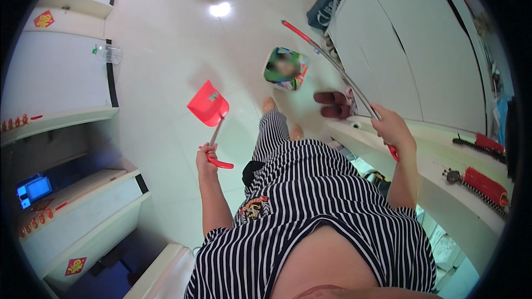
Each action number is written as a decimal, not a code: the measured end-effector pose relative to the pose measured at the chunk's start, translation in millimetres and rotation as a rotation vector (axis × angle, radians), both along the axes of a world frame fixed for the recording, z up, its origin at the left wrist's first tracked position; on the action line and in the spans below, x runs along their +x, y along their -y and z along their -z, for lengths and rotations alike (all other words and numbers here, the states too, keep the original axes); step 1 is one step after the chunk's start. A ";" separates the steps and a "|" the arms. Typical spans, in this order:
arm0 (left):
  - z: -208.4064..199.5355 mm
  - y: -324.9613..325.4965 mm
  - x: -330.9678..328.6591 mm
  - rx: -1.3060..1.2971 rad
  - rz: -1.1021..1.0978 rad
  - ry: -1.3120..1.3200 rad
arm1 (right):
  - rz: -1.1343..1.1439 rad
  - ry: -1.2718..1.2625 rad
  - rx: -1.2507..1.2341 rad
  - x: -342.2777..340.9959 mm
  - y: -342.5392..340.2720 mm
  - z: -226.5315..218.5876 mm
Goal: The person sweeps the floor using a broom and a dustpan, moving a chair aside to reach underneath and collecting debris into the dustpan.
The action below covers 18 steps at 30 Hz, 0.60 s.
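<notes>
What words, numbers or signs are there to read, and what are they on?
Dark green bag: big pale letters, which I won't copy.
Upper red diamond and lower red diamond: a gold character each, not copied.
Badge on the striped clothes: too small to read.
Label on the red dustpan in the left hand: too small.
Colourful container: print too blurred.

A home — slippers (331, 98) beside white cabinet (432, 61)
</notes>
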<state>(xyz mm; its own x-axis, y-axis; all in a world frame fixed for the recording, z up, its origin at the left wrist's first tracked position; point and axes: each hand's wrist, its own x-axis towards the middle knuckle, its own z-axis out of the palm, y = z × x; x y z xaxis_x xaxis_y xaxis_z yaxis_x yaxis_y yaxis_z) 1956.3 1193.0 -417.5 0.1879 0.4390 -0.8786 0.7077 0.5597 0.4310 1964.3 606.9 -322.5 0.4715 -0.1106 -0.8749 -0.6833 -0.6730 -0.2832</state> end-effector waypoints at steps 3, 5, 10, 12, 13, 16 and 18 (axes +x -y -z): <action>3.4 1.6 2.6 -0.016 -0.009 -0.005 | 0.172 -0.047 0.066 -23.7 13.8 -9.0; 7.4 21.5 -9.7 -0.008 -0.009 -0.014 | 0.255 -0.047 0.100 -60.9 33.5 4.5; 44.9 6.1 -13.8 -0.020 0.010 -0.006 | 0.404 -0.088 0.156 -91.8 54.5 21.2; 40.7 -5.7 -1.8 -0.016 0.030 -0.030 | 0.388 -0.058 0.169 -80.8 46.4 6.1; 45.4 -5.5 5.2 -0.006 0.042 -0.055 | 0.404 -0.076 0.152 -80.0 46.4 7.0; 52.9 -9.9 22.0 0.007 0.037 -0.038 | 0.461 -0.054 0.170 -79.0 40.1 14.0; 54.2 -8.7 31.8 0.017 0.040 -0.025 | 0.513 -0.002 0.216 -74.4 33.8 16.8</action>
